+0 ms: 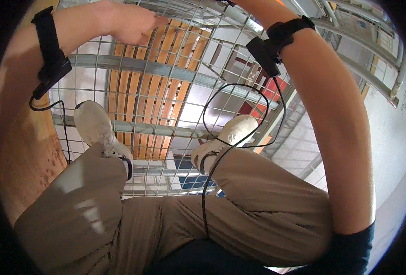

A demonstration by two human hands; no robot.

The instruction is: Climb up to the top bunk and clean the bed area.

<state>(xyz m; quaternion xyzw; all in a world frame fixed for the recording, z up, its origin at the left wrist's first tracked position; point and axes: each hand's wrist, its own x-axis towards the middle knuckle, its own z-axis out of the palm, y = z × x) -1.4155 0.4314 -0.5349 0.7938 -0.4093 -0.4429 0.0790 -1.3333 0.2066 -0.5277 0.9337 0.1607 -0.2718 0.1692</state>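
Observation:
Wire mesh decking [155, 103] spans the area under my feet, carried on grey metal beams [134, 65]. My left hand [132, 25] is at the upper left, over the mesh, its fingers partly bent; whether it grips anything is unclear. My right hand lies beyond the top edge, with only the wrist and forearm [330, 113] showing. A black strapped device [268, 55] sits on the right arm and another [51, 65] on the left. Two white shoes [93, 120] rest on the mesh. Black cable [208, 192] loops over the right shoe.
Orange-brown wooden slats [155, 86] show beneath the mesh. A wooden surface [27, 151] borders the left side. Metal rails [364, 37] stand at the upper right, beside a pale wall [388, 151]. Something red [275, 94] is visible below, beyond the right shoe.

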